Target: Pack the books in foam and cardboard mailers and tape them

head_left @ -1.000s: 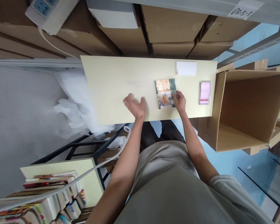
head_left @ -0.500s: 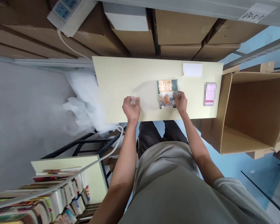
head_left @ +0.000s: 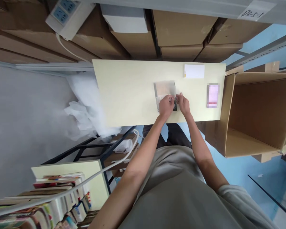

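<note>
On the pale table (head_left: 124, 92) lies a book (head_left: 159, 88), its printed cover dulled beneath a translucent plastic film (head_left: 166, 87). A dark strip of the cover shows uncovered at the lower right. My left hand (head_left: 166, 106) reaches across the book's lower part, closed in a pinch on the film near the right edge. Just beside it, at that same edge, my right hand (head_left: 184, 104) has its thumb and fingers pressed together, apparently on the film too. The fingertips of both hands nearly meet and partly hide what they pinch.
A white card or small box (head_left: 194, 71) and a pink-screened phone (head_left: 213, 96) lie on the table's right part. An open cardboard box (head_left: 257, 111) stands beyond. White plastic wrap (head_left: 85, 117) hangs at the left. Several books (head_left: 62, 197) fill a lower-left shelf; cartons (head_left: 181, 28) line the back.
My left hand has moved right, drawing the film over the book's cover to its right edge. The book sits slightly further left in view. My right hand remains at the book's right side.
</note>
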`<state>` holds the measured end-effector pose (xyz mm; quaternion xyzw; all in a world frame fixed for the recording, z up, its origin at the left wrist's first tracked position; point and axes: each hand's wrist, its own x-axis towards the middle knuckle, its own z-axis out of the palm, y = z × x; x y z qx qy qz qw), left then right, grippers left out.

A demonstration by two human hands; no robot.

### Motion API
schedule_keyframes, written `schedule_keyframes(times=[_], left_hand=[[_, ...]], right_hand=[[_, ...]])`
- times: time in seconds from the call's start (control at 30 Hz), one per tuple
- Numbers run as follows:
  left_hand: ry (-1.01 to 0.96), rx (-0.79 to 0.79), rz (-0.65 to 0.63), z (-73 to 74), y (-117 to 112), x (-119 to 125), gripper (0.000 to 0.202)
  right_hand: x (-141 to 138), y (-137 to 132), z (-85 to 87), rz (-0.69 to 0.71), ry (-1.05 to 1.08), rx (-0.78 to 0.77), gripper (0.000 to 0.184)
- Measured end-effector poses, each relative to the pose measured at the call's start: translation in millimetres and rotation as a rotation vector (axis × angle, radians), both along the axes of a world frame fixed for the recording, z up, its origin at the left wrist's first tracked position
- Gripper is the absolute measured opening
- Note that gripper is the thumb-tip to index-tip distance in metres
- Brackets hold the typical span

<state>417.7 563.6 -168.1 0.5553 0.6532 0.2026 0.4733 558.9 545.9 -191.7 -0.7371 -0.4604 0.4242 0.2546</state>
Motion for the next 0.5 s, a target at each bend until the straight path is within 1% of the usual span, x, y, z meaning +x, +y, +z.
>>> schedule_keyframes(times=[0.03, 0.1, 0.17, 0.23, 0.27, 0.3, 0.33, 0.4, 0.43, 0.5], left_hand=[[0.019, -0.03, -0.013, -6.5, 1.4, 5.0, 0.013], [0.025, -0.075, -0.054, -16.7, 2.7, 9.1, 0.015], [-0.068, -0.121, -0.097, -22.7, 1.9, 5.6, 0.018], [-0.205, -0.179, -0.1, -24.8, -0.6, -5.3, 0.024], [-0.234, -0.189, -0.066, -24.9, -2.2, -13.3, 0.028], [-0.215, -0.173, -0.006, -24.7, -3.8, -22.4, 0.032], [-0.143, -0.135, 0.075, -24.4, -5.2, -32.1, 0.035], [0.069, -0.051, 0.25, -24.2, -6.4, -50.2, 0.041], [0.156, -0.052, 0.31, -24.6, -6.0, -57.2, 0.043], [0.246, -0.137, 0.357, -26.1, -2.8, -65.0, 0.042]], right_hand=[[2.9, 2.0, 1.7, 0.039, -0.032, 0.003, 0.066], [5.8, 7.0, 2.1, 0.102, -0.14, 0.002, 0.062], [5.6, 12.3, -0.8, 0.109, -0.228, -0.033, 0.052], [3.8, 16.4, -4.9, 0.083, -0.261, -0.09, 0.037], [2.8, 17.8, -6.7, 0.073, -0.263, -0.114, 0.032], [1.9, 18.6, -8.0, 0.066, -0.263, -0.133, 0.028], [1.1, 19.0, -8.9, 0.061, -0.265, -0.147, 0.026], [0.1, 18.9, -9.1, 0.059, -0.278, -0.163, 0.026], [-0.1, 18.8, -8.8, 0.065, -0.286, -0.168, 0.026], [0.5, 19.2, -7.6, 0.084, -0.295, -0.176, 0.027]])
